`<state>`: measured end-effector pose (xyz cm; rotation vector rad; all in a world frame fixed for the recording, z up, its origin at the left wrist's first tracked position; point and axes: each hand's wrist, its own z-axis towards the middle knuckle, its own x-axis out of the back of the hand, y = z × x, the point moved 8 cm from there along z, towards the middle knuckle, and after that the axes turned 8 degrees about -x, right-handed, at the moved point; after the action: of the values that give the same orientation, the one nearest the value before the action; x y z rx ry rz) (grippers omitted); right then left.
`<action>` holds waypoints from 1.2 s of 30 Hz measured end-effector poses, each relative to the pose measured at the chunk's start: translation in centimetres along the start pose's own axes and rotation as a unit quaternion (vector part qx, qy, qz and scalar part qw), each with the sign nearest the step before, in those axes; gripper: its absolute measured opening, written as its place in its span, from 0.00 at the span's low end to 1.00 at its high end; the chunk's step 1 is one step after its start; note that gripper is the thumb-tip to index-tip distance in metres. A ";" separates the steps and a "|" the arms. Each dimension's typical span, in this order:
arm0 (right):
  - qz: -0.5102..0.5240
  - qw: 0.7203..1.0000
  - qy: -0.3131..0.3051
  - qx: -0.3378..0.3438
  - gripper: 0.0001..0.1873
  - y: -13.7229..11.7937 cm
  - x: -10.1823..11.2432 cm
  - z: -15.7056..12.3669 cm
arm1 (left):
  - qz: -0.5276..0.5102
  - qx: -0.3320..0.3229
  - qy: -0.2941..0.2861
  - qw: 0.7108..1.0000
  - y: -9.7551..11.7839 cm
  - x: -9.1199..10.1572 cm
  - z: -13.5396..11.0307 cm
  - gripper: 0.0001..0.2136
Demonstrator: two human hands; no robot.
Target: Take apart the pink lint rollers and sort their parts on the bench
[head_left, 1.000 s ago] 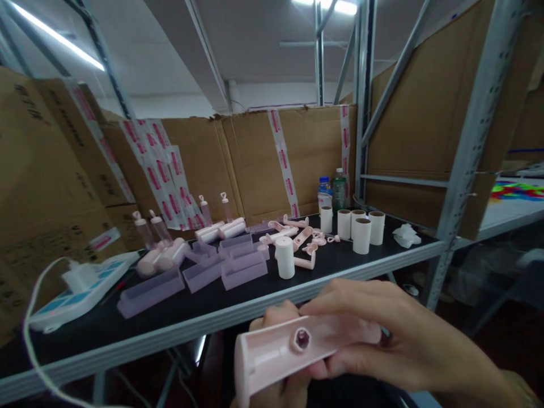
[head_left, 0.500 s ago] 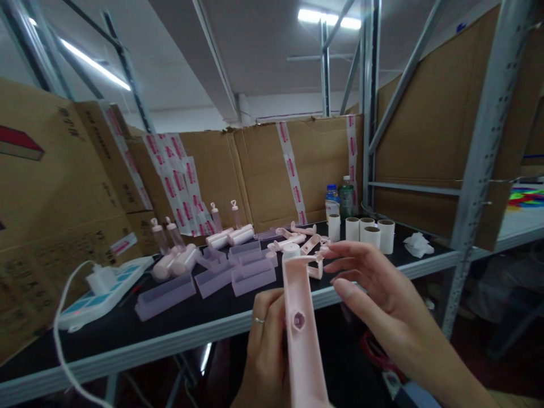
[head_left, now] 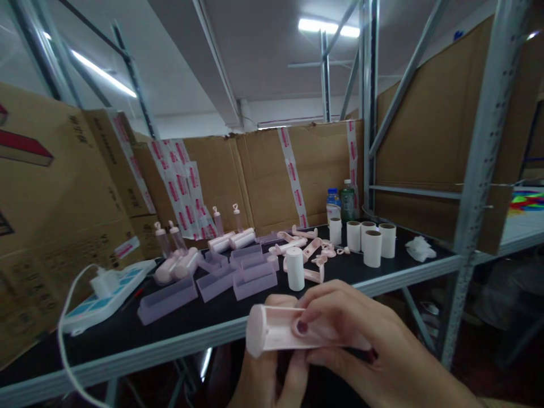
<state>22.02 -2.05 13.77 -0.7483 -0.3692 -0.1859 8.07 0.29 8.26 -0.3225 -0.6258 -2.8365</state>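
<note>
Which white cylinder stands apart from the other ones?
The leftmost white cylinder, beside the pale pink parts; the others are grouped farther right.

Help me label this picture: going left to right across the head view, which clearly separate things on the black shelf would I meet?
White power strip, leftmost purple tray, upright closed-top white cylinder, blue-capped bottle, green bottle, crumpled white tissue.

Pink holder (head_left: 278, 329), lilac trays (head_left: 256, 281), white tubes (head_left: 373, 250)
</note>
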 end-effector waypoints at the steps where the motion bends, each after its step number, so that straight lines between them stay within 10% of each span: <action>1: 0.007 1.000 -0.012 -0.001 0.12 -0.1 0.1 -0.1 | -0.036 -0.019 -0.006 0.999 0.4 0.0 0.4 0.11; 10: 0.040 0.998 -0.056 -0.006 0.14 -0.4 0.0 -0.5 | -0.100 -0.096 0.007 0.990 -2.3 -0.3 1.4 0.26; 25: 0.060 0.997 -0.022 0.044 0.16 -0.1 -0.1 -0.7 | -0.051 -0.045 -0.019 0.998 0.1 1.0 1.5 0.23; 36: 0.098 0.995 -0.030 -0.010 0.09 0.6 -0.1 -0.3 | -0.032 -0.146 -0.061 0.987 -0.3 0.8 1.6 0.19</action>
<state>22.18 -1.79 13.18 -0.8063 -0.3479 0.0183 7.51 1.09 9.73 -0.5375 -0.2412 -2.9878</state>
